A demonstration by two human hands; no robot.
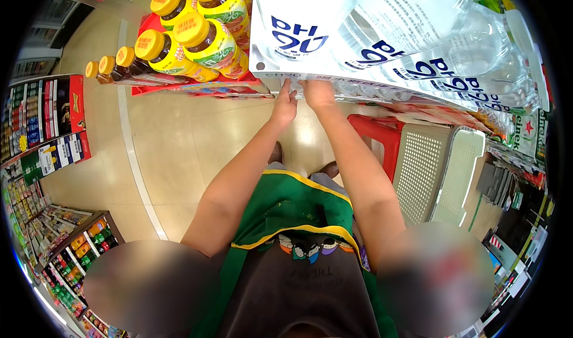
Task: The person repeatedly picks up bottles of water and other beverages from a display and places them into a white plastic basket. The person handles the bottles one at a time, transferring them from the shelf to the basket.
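Both of my hands reach forward to the front edge of a white shelf display [259,65] stocked with large clear water bottles [295,20]. My left hand [284,103] is just below that edge, its fingers extended upward and partly apart; no held object shows in it. Beside it on the right, my right hand [318,94] is at the underside of the same edge, its fingers bent and partly hidden, so its grip is unclear. More clear bottles [376,90] show on a lower level, right of my hands. Yellow-capped bottles [208,38] with dark contents stand to the left.
A red stool [389,145] and a beige perforated plastic crate [421,172] are on the right, near my right arm. Stacked drink cartons [526,132] stand farther right. Tiled floor [179,150] lies below, with stocked shelves [44,118] at the far left.
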